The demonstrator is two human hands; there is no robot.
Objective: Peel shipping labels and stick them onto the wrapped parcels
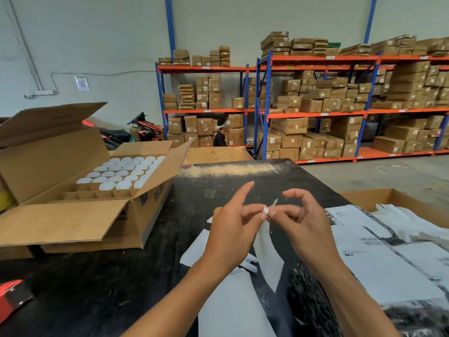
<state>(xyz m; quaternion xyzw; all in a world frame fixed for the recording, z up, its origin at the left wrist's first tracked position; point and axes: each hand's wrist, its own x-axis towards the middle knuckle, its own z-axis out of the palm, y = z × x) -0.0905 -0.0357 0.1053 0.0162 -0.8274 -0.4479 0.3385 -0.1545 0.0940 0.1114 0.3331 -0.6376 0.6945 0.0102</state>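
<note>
Mid-peel: both hands, left hand [233, 229] and right hand [306, 227], pinch the corner of a white paper shipping label [267, 249] above the black bench [97, 276]. Labelled black-wrapped parcels [379, 259] sit right; this one's not stuck yet.

head cam, looks fwd/down, close over table [102, 276]

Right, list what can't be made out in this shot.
- Head view: print on the label pinched between left hand and right hand; edge-on, too small.
- Text on the sheets at right; blurred.
- Wrapped parcel; forearms cover it, bottom edge cuts it.
- Red object; left edge cuts it.
</note>
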